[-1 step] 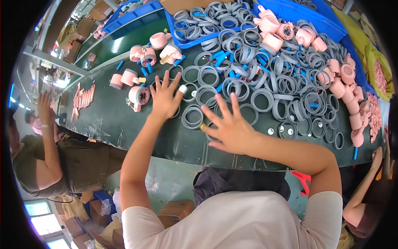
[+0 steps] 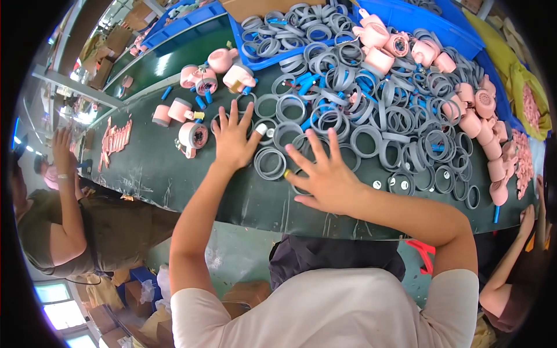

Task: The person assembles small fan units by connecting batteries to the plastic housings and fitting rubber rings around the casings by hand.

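Observation:
My left hand [image 2: 234, 141] lies with spread fingers over the table's grey plastic rings, its thumb tip wrapped in white. Beside its thumb sits a grey ring [image 2: 270, 176]. To its right, my right hand [image 2: 332, 182] is also spread, with a yellow band on one finger; it partly hides several rings under its fingertips. Neither hand grips anything. Beyond them spreads a large heap of grey rings [image 2: 396, 119], mixed with blue cylinders [image 2: 306, 85]. Left of my left hand are pink round-headed housings [image 2: 191, 134], some with blue cylinders beside them.
A blue bin [image 2: 262, 60] of grey rings stands at the back, another blue bin [image 2: 429, 24] at back right. Pink housings [image 2: 486, 103] line the right side near small pink parts [image 2: 523, 165]. Flat pink pieces [image 2: 118, 136] lie left. A co-worker's arm [image 2: 68, 191] is far left, another's hand [image 2: 527, 217] at right.
My right hand has shifted very slightly to the right. Both hands stay spread over the rings; the parts lie much as before.

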Available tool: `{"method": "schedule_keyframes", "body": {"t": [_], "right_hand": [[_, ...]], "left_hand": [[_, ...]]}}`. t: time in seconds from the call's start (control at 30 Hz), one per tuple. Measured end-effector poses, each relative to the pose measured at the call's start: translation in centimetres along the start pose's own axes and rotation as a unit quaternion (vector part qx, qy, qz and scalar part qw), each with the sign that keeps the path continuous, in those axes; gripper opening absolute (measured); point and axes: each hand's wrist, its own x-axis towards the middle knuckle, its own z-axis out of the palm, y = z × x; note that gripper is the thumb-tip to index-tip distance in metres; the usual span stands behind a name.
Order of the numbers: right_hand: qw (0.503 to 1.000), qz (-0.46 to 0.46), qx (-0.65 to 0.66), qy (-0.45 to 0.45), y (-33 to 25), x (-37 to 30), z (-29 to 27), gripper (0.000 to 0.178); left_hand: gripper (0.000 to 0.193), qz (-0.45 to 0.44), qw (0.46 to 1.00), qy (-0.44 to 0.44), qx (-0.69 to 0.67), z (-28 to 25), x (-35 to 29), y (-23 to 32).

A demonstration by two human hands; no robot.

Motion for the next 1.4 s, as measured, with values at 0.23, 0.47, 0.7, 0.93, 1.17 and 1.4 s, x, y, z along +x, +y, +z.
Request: {"method": "schedule_keyframes", "body": {"t": [0.23, 0.47, 0.7, 0.93, 1.17, 1.4], "right_hand": [[0.993, 0.093, -0.049, 0.046, 3.5, -3.7, -1.6, 0.037], [0.968, 0.197, -0.037, 0.150, 7.7, -6.9, -5.2, 0.040], [0.917, 0.030, -0.106, 0.382, 24.2, 3.7, -6.7, 0.012], [0.960, 0.121, 0.002, 0.252, 27.6, 8.4, -4.3, 0.013], [0.843, 0.029, 0.514, 0.154, 10.8, 6.8, -9.7, 0.016], [0.913, -0.094, 0.347, 0.195, 3.8, 6.4, -6.0, 0.029]], "left_hand": [[0.053, 0.033, 0.983, 0.024, -0.181, 1.1, 2.6, 7.3], [0.045, 0.028, 0.967, 0.152, -0.205, 1.6, 5.4, 13.4], [0.018, 0.039, 0.945, 0.214, -0.245, -3.7, 7.4, 12.0], [0.019, -0.029, 0.877, 0.141, -0.458, -9.1, -3.4, 8.2], [0.040, 0.020, 0.773, 0.272, -0.573, -11.5, -3.2, 9.3], [0.020, -0.011, 0.781, 0.196, -0.593, -10.6, -4.3, 7.8]]}}
